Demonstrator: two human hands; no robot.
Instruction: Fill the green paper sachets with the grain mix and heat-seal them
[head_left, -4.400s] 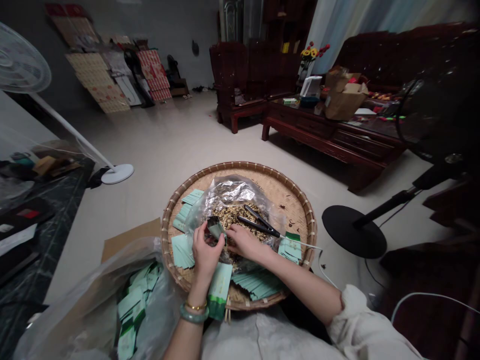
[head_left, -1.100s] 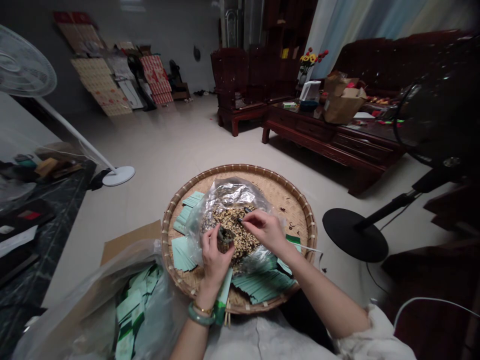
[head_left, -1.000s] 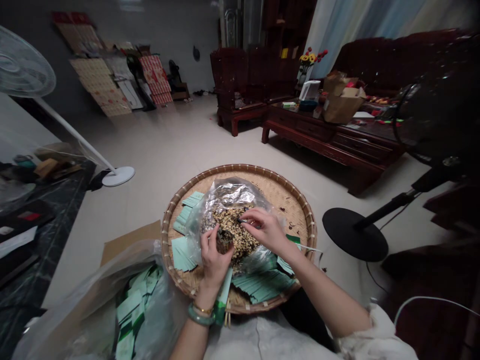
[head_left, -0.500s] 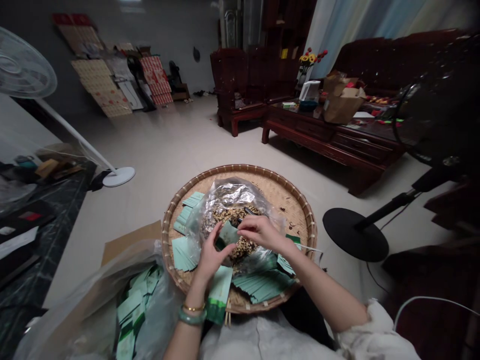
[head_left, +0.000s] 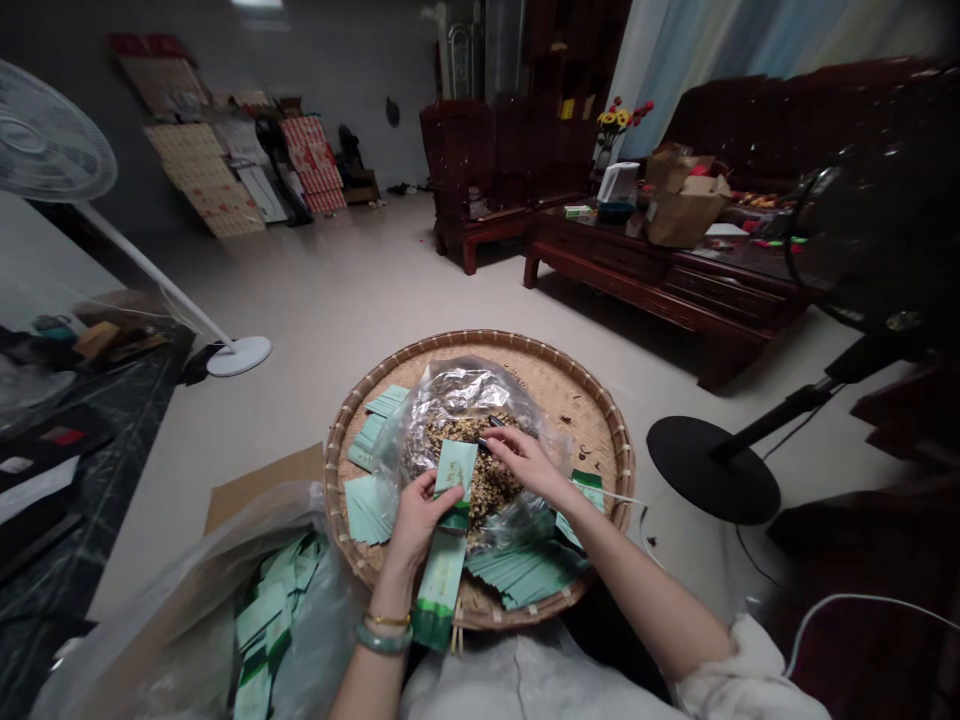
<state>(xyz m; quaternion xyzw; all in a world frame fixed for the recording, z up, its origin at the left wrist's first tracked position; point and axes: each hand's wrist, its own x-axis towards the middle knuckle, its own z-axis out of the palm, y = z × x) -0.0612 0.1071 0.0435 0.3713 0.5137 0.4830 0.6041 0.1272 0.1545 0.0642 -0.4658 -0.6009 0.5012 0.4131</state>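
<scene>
A round woven basket tray (head_left: 600,425) rests on my lap. In it lies an open clear plastic bag (head_left: 457,390) of dried brown herb bits (head_left: 487,480). My left hand (head_left: 416,515) pinches a small mint-green sachet (head_left: 455,470) upright over the bag. My right hand (head_left: 525,462) is closed on a dark tool (head_left: 491,428), probably tongs, whose tip pokes out above the fingers over the herbs. Stacks of green sachets (head_left: 366,505) lie around the bag on the tray, and one more sachet (head_left: 435,590) hangs over the near rim.
A large clear bag of green sachets (head_left: 262,620) on brown cardboard (head_left: 255,480) sits at my left. A white fan (head_left: 52,150) stands at the left, a black fan (head_left: 870,250) at the right with its base (head_left: 712,470). A dark wooden table (head_left: 675,275) is beyond.
My left hand has raised the green sachet upright from a low, cupped hold over the herbs. My right hand has stayed over the bag on the dark tool.
</scene>
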